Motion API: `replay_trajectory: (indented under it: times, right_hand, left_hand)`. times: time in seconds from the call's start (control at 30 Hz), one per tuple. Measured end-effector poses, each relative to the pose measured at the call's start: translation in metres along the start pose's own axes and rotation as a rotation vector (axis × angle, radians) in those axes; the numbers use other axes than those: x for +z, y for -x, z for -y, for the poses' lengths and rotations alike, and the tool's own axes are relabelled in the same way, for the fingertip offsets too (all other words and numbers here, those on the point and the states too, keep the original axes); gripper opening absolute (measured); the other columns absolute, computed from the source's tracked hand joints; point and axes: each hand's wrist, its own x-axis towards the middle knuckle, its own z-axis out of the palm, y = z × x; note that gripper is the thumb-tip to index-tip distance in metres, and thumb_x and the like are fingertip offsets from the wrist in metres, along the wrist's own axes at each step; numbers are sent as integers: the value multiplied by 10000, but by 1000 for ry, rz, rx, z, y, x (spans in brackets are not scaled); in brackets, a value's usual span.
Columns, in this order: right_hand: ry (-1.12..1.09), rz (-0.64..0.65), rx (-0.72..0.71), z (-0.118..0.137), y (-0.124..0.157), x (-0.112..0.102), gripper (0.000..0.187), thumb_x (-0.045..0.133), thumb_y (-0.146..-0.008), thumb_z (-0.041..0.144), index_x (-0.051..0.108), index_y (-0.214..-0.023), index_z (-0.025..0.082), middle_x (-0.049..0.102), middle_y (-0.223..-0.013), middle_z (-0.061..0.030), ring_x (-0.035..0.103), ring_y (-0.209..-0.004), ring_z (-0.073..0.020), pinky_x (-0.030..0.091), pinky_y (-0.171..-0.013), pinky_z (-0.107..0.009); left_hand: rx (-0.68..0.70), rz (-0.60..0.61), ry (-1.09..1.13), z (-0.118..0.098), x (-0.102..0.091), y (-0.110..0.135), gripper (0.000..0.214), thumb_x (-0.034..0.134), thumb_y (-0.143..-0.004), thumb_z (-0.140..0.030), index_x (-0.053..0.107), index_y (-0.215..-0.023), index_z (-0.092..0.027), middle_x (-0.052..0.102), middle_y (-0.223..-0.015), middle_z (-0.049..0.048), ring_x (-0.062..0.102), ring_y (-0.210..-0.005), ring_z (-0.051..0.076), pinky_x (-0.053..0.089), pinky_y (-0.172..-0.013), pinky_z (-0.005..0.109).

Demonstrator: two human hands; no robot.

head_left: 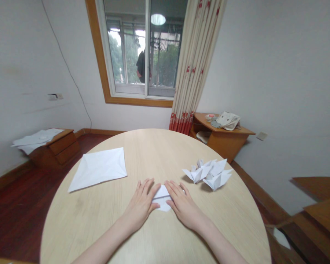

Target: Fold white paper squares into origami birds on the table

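A small folded piece of white paper (162,202) lies on the round table in front of me, with a crease running across it. My left hand (141,205) rests on its left edge; index finger and thumb touch the paper while the other fingers spread onto the wood. From the other side my right hand (183,203) presses on the paper, fingers stretched over its upper right part and thumb at its lower right. Both hands are open and lie flat, partly covering the paper's sides. Several folded white paper pieces with pointed tips (210,174) stand to the right.
A flat stack of white paper sheets (101,168) lies at the left of the table (151,143). Behind are a corner cabinet (222,141) with a cloth bag (228,120), a curtain (195,66) and a window. A low drawer unit (62,145) stands left.
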Motion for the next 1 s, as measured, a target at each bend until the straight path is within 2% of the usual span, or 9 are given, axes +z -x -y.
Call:
replay_trajectory:
  times: [0.13, 0.27, 0.47, 0.57, 0.67, 0.73, 0.87, 0.93, 1.0]
  right_hand:
    - [-47, 59, -1, -1, 0, -3, 538, 348, -978, 277, 213, -1494, 202, 293, -1526, -90, 227, -1418, -218, 190, -1156, -513]
    - [-78, 106, -2, 1, -1, -3, 531, 307, -992, 286, 190, -1499, 178, 220, -1545, -95, 166, -1432, -207, 169, -1166, -507]
    - [-73, 61, -52, 6, -4, 2, 514, 278, -990, 237, 205, -1495, 173, 219, -1545, -98, 159, -1432, -204, 205, -1165, -492]
    - [-56, 65, -54, 10, -5, 4, 508, 276, -981, 200, 241, -1485, 150, 247, -1533, -114, 168, -1429, -211, 205, -1164, -502]
    - [-66, 104, -33, 13, -6, 2, 496, 254, -987, 210, 264, -1474, 116, 249, -1528, -126, 164, -1428, -210, 199, -1167, -495]
    - [-82, 134, -17, 14, -7, 0, 497, 241, -995, 238, 266, -1469, 91, 235, -1530, -131, 156, -1430, -206, 192, -1172, -484]
    - [-105, 170, 1, 14, -6, -3, 523, 234, -1004, 308, 251, -1470, 71, 209, -1537, -122, 139, -1434, -195, 168, -1181, -458]
    - [-109, 179, 7, 13, -5, -4, 534, 249, -1000, 323, 241, -1474, 78, 199, -1540, -114, 135, -1435, -192, 161, -1184, -451]
    - [-109, 183, 12, 13, -5, -4, 541, 270, -993, 326, 233, -1478, 88, 193, -1542, -108, 132, -1436, -192, 157, -1184, -452]
  left_hand:
    - [-1, 37, -8, 0, -2, 0, 508, 526, -935, -295, 350, -1410, -257, 383, -1462, 135, 298, -1380, 312, 257, -1099, 598]
    - [-5, 19, -16, 3, -4, -1, 447, 484, -952, -234, 393, -1389, -246, 398, -1461, 128, 310, -1377, 303, 261, -1099, 595]
    - [14, -13, -42, 10, 7, -2, 400, 439, -927, -110, 469, -1323, -162, 446, -1433, 151, 345, -1369, 286, 289, -1105, 563]
    - [48, -3, -38, 8, 18, 1, 596, 321, -823, 66, 415, -1367, -160, 409, -1467, 125, 326, -1383, 220, 299, -1124, 503]
    - [46, 54, -47, 3, 25, 6, 728, 309, -710, 109, 369, -1399, -117, 369, -1485, 135, 307, -1388, 212, 319, -1125, 471]
    - [32, 78, -46, -1, 26, 7, 715, 318, -717, 91, 361, -1405, -97, 356, -1488, 142, 299, -1390, 223, 321, -1125, 475]
    - [-16, 73, -26, -8, 21, 7, 469, 337, -933, -124, 379, -1396, -69, 365, -1475, 173, 319, -1379, 253, 335, -1117, 477]
    - [-21, 76, -30, -10, 20, 7, 455, 333, -981, -246, 385, -1394, -62, 377, -1465, 181, 331, -1374, 260, 344, -1112, 473]
    - [-8, 76, -50, -10, 19, 7, 463, 313, -995, -280, 378, -1402, -67, 381, -1464, 177, 333, -1374, 261, 339, -1111, 487]
